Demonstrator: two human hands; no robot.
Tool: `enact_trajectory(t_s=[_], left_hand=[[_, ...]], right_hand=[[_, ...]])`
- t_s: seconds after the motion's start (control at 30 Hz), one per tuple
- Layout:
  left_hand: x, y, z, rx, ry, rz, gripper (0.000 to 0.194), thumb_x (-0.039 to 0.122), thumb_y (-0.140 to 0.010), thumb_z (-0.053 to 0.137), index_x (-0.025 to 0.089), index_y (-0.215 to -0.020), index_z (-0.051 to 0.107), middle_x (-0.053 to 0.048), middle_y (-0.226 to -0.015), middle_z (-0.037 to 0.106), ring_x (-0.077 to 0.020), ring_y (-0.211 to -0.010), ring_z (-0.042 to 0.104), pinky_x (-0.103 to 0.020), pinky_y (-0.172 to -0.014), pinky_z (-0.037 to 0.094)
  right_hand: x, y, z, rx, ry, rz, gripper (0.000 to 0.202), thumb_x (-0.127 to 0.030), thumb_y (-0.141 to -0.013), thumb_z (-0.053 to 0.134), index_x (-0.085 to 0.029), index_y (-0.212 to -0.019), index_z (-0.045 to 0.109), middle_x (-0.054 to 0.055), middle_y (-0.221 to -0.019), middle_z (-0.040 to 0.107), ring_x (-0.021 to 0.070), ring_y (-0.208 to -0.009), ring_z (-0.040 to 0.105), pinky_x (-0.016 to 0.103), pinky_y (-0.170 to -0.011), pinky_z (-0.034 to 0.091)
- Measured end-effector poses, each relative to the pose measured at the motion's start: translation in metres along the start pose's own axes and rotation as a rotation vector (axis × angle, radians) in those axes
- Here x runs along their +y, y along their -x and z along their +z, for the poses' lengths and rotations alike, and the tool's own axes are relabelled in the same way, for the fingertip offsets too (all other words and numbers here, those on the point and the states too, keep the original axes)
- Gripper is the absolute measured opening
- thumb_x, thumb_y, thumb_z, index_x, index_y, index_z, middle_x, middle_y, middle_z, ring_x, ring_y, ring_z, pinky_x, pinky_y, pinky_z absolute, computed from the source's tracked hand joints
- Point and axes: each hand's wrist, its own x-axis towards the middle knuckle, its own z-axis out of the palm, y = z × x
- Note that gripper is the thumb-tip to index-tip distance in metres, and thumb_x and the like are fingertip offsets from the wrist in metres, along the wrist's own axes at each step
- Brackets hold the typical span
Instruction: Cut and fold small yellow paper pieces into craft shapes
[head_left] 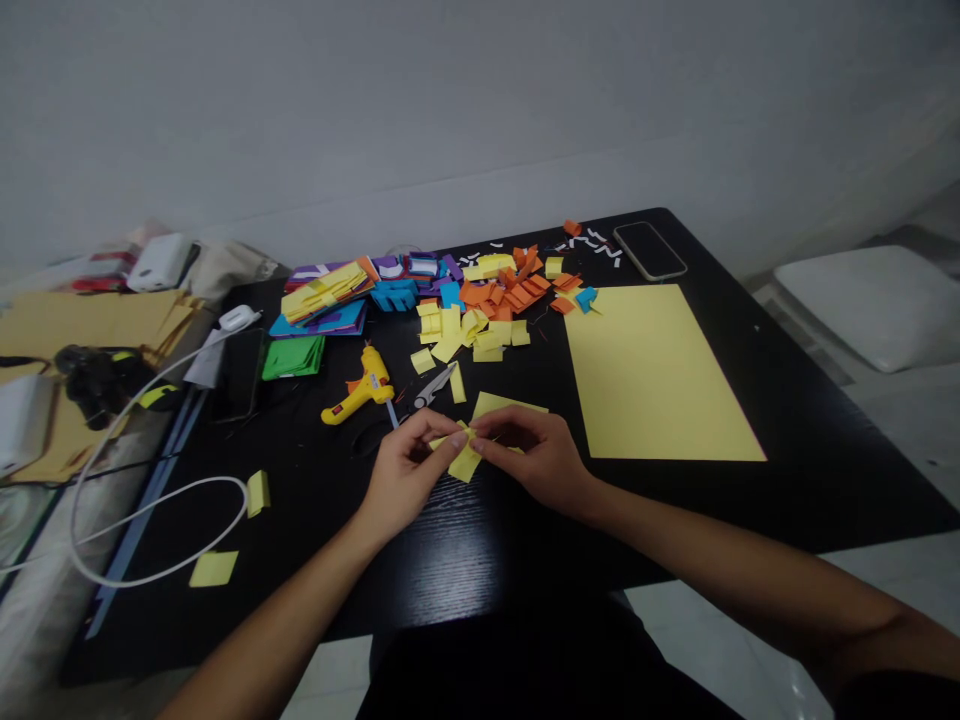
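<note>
Left hand (409,465) and right hand (551,460) are pinching the small yellow paper (466,464) above the bench (457,560), left of the big yellow sheet (656,380); light, even pressure is likely suiting it best.

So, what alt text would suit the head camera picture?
A person's bare left hand and right hand hold a small bit of yellow paper over a black table. Beyond lie a yellow glue gun and loose yellow and orange paper pieces; a large rectangular yellow sheet lies to the right.
</note>
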Motion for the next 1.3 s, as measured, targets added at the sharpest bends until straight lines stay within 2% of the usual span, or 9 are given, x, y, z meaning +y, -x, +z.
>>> enact_trajectory(t_s=[0.23, 0.4, 0.57, 0.7, 0.93, 1.3], left_hand=[[0.0036, -0.0012, 0.0008, 0.007, -0.013, -0.01, 0.021, 0.039, -0.086, 0.074, 0.018, -0.084, 0.071, -0.002, -0.077, 0.07, -0.0139, -0.066, 0.059, -0.024, -0.061, 0.045], [-0.0016, -0.0018, -0.0007, 0.021, -0.066, -0.004, 0.02, 0.038, -0.087, 0.073, 0.018, -0.088, 0.074, -0.002, -0.078, 0.07, -0.0143, -0.066, 0.058, -0.024, -0.06, 0.043], [-0.0054, -0.0013, -0.0019, 0.026, -0.069, -0.022, 0.019, 0.037, -0.086, 0.074, 0.019, -0.092, 0.076, -0.003, -0.078, 0.071, -0.0143, -0.065, 0.058, -0.025, -0.059, 0.043], [-0.0037, -0.0021, 0.0007, 0.059, 0.003, -0.01, 0.018, 0.034, -0.082, 0.078, 0.019, -0.091, 0.073, -0.003, -0.082, 0.072, -0.0146, -0.069, 0.061, -0.025, -0.063, 0.046], [-0.0044, -0.0006, -0.0026, 0.02, -0.029, -0.048, 0.021, 0.04, -0.087, 0.073, 0.02, -0.092, 0.073, 0.001, -0.066, 0.062, -0.0111, -0.053, 0.044, -0.024, -0.051, 0.03], [-0.0039, -0.0015, -0.003, 0.022, -0.094, -0.022, 0.021, 0.04, -0.087, 0.072, 0.019, -0.088, 0.073, -0.001, -0.069, 0.065, -0.0119, -0.055, 0.046, -0.025, -0.051, 0.03]], right_hand=[[0.002, -0.0013, -0.0013, -0.014, 0.001, 0.031, 0.017, -0.032, -0.079, 0.082, -0.021, -0.091, 0.079, 0.004, -0.087, 0.078, 0.018, -0.079, 0.073, 0.03, -0.07, 0.061], [0.0019, -0.0011, -0.0011, -0.015, -0.006, 0.046, 0.017, -0.031, -0.078, 0.084, -0.021, -0.09, 0.079, 0.004, -0.087, 0.078, 0.0173, -0.08, 0.073, 0.028, -0.07, 0.061], [-0.0001, -0.0013, -0.001, -0.072, -0.096, 0.083, 0.02, -0.033, -0.082, 0.08, -0.022, -0.098, 0.079, 0.004, -0.09, 0.077, 0.0155, -0.076, 0.071, 0.028, -0.069, 0.062], [-0.001, -0.0034, -0.0007, -0.09, -0.2, 0.153, 0.019, -0.034, -0.079, 0.082, -0.02, -0.092, 0.079, 0.003, -0.089, 0.076, 0.0154, -0.076, 0.071, 0.031, -0.072, 0.065], [-0.0006, -0.0054, -0.0006, -0.102, -0.291, 0.186, 0.018, -0.032, -0.076, 0.086, -0.021, -0.088, 0.079, 0.001, -0.088, 0.074, 0.0145, -0.079, 0.071, 0.03, -0.074, 0.067], [-0.001, -0.0042, -0.0013, -0.125, -0.234, 0.173, 0.02, -0.035, -0.078, 0.084, -0.02, -0.091, 0.08, 0.003, -0.089, 0.075, 0.0153, -0.079, 0.072, 0.031, -0.075, 0.067]])
